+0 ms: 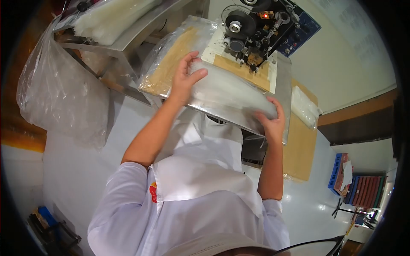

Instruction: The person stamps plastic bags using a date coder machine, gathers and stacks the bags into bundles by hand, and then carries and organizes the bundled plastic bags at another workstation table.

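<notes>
A thick, slightly bowed stack of clear plastic bags (232, 91) lies across the front of the metal table (287, 102), just before a machine (256, 38) with black reels. At the stack's left end, my left hand (186, 79) grips it with thumb and fingers spread over the edge. My right hand (272, 118) curls around the opposite end, its fingers a little blurred. Part of the stack's underside is hidden. Close to my left hand, a clear plastic bag with tan contents (168, 62) rests on the table.
A large clear plastic bag (64, 89) hangs at the left beside a steel table (128, 40) bearing more plastic bundles (113, 19). On the right, a wrapped white bundle (305, 106) lies on brown cardboard (299, 147). Blue and red crates (339, 173) stand farther right.
</notes>
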The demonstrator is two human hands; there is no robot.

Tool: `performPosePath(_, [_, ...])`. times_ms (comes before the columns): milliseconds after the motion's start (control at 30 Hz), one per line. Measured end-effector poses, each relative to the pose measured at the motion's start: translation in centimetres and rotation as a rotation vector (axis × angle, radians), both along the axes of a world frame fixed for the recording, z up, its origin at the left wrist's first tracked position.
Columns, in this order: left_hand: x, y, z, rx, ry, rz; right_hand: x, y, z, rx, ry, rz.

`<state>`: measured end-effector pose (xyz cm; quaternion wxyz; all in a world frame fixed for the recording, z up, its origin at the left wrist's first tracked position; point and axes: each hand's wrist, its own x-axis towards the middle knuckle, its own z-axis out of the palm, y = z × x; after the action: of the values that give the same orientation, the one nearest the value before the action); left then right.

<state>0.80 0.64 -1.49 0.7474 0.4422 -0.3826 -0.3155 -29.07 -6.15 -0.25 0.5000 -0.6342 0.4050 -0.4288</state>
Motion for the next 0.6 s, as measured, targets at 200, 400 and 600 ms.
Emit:
performPosePath(200, [-1.6,-0.2,0.5,0.178,-0.064,0.059,0.6,0.0,-0.6,-0.092,-0.003,-0.124])
performPosePath(400, [-0.7,1.6,2.0,0.263,-0.008,-0.163,0.6,-0.1,-1.6,-0.055,-0.088,-0.046])
performPosePath(600, [-5.7,2.3,10.4,-0.158,-1.349,-0.138,-0.6,1.0,-0.8,-0.050,-0.013,-0.061])
